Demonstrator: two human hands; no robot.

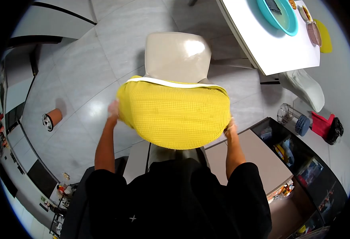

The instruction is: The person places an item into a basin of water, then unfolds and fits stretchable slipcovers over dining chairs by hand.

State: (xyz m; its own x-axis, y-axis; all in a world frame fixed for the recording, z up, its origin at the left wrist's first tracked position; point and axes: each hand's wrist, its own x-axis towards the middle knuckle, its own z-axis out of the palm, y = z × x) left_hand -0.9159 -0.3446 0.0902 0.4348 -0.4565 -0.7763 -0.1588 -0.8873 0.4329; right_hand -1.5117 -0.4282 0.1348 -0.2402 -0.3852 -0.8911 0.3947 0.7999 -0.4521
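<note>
A yellow waffle-textured chair cover with a white band along its far edge is stretched over the backrest of a chair. The beige seat shows bare beyond the band; the backrest itself is hidden under the fabric. At the cover's left side is my left hand, smeared by motion, so its fingers cannot be made out. My right hand is closed on the cover's lower right edge, its fingertips partly hidden by the cloth.
A white table at upper right bears a turquoise basin with water and dark cloth. Another pale chair stands beneath its edge. A brown bin is on the tiled floor at left. An open drawer unit is at right.
</note>
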